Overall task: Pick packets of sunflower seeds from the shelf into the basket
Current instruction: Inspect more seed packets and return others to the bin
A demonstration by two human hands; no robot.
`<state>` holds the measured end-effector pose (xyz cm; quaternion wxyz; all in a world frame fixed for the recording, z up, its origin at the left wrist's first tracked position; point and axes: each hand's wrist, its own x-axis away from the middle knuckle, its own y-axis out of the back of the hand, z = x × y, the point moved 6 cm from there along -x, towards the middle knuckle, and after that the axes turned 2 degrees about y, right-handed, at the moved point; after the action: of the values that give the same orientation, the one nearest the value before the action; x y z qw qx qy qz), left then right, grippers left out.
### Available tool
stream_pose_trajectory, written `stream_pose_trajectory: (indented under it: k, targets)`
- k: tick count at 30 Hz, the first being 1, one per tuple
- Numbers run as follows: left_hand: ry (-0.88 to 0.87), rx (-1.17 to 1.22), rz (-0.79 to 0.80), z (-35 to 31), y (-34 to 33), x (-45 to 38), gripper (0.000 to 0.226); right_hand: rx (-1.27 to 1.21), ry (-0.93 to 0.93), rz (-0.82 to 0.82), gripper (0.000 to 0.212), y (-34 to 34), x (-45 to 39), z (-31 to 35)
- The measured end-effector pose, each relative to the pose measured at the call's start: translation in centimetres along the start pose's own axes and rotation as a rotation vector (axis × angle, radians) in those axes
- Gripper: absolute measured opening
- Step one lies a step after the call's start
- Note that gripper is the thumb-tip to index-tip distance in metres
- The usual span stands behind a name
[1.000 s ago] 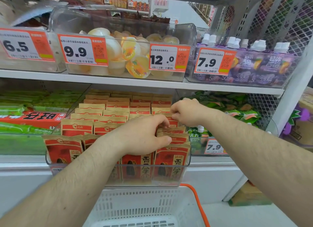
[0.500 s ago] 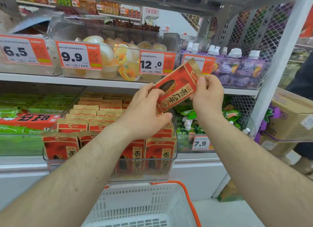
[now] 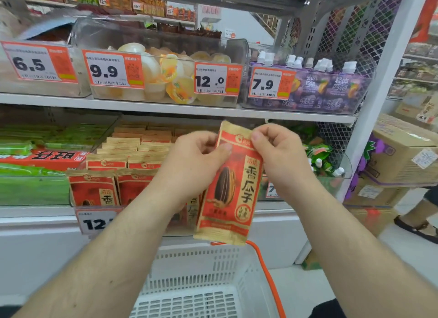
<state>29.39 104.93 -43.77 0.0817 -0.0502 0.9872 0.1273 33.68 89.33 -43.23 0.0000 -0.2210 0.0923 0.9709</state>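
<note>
1. On the lower shelf, left of centre, a clear bin holds rows of red-and-tan sunflower seed packets standing upright.
2. The left hand pinches the held packet near its upper left edge, thumb on the front, fingers curled behind.
3. The packet hangs almost upright, tilted slightly, its lower end above the white basket.
4. The right hand pinches the packet's top right corner, fingertips bent over the seal.
</note>
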Motion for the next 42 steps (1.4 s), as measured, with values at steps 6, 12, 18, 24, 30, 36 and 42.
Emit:
stream_pose_trajectory:
  k: [6,12,18,24,30,36,42]
  targets:
    - [0.267,0.299,0.032,5.9,-1.8,2.4,0.016,-0.081,-0.142,0.038,0.016,-0.3,3.5,-3.0]
    - [0.274,0.408,-0.070,8.0,-1.8,3.0,0.016,-0.129,-0.272,0.126,0.013,-1.1,6.1,-5.6]
    - [0.306,0.486,-0.132,8.9,-1.1,3.2,0.013,0.052,-0.207,0.203,0.033,-1.6,7.1,-6.7]
    - [0.320,0.546,-0.190,8.9,-0.8,3.4,0.009,-0.018,-0.265,0.327,0.017,-2.4,8.4,-7.3]
    - [0.304,0.572,-0.199,8.7,-0.7,3.7,0.008,0.074,-0.237,0.395,0.019,-2.4,8.8,-7.6]
    - [0.312,0.588,-0.230,8.8,-0.4,3.8,0.011,0.014,-0.269,0.497,0.018,-2.8,9.5,-7.4]
    - [0.308,0.583,-0.255,9.0,0.0,3.8,0.011,0.046,-0.261,0.568,0.021,-3.0,10.0,-7.5]
